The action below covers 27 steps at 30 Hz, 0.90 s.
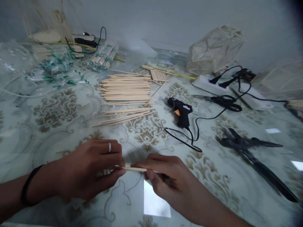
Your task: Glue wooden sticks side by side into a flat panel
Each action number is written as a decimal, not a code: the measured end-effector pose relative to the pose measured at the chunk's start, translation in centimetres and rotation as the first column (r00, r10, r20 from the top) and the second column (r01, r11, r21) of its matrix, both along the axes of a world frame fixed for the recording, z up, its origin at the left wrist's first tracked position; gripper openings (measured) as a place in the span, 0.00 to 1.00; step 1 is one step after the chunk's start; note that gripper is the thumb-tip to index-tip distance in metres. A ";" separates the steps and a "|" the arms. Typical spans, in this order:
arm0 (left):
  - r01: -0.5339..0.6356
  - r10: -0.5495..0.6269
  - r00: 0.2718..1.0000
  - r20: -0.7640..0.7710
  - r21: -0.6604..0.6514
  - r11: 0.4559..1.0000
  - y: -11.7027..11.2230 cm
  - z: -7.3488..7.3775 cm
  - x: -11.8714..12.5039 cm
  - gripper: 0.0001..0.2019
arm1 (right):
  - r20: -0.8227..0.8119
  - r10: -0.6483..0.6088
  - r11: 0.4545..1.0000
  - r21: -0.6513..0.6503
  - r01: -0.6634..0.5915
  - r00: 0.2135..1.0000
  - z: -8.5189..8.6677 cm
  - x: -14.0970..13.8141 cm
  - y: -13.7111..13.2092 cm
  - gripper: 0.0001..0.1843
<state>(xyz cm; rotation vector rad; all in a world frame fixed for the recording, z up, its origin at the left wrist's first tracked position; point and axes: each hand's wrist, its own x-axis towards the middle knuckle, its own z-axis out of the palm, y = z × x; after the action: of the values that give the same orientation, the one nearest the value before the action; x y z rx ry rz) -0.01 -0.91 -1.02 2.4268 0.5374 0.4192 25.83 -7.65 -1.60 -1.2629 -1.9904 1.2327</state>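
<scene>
A short pale wooden stick (134, 169) lies level between my two hands, just above the patterned tabletop. My left hand (99, 167), with a ring on one finger, pinches its left end between thumb and fingers. The other end is gripped by my right hand (168, 176), thumb below and index finger along the top. Both ends of the stick are hidden by my fingers. Beyond my hands lie several loose wooden sticks (125, 116) and a neat row of more wooden sticks (127, 88).
Right of the sticks lies a black glue gun (182, 112) with its looped cord. Scissors (224, 101), a power strip (210, 84) and large black-handled cutters (255, 160) are farther right. A wooden-stick frame (215, 50) stands behind. Plastic wrappers (56, 69) cover the back left.
</scene>
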 end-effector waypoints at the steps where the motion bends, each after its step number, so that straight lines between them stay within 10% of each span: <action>1: -0.014 0.014 1.000 0.002 -0.021 1.000 0.2 0.0 -0.1 0.09 | 0.014 0.008 1.000 -0.019 -0.007 1.000 0.0 0.0 -0.1 0.20; 8: -0.481 0.498 0.867 -0.003 0.258 0.838 3.9 -1.1 -1.3 0.07 | 0.041 -0.093 0.995 0.029 0.092 0.995 -0.9 0.3 -0.4 0.14; 14: -0.502 0.540 0.837 -0.091 0.265 0.823 4.9 -2.3 -1.6 0.12 | -0.006 -0.016 0.969 0.247 0.017 1.000 -1.8 0.1 0.1 0.10; 27: -0.429 0.462 0.872 -0.163 0.203 0.880 5.1 -1.5 -1.3 0.08 | -0.018 -0.072 0.955 0.286 0.074 0.997 -1.3 0.8 0.9 0.08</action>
<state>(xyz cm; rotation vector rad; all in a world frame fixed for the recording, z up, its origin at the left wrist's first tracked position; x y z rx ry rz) -1.30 4.23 -2.53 2.5042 1.2165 0.4114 26.65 -6.79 -2.90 -1.1730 -2.0108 0.8735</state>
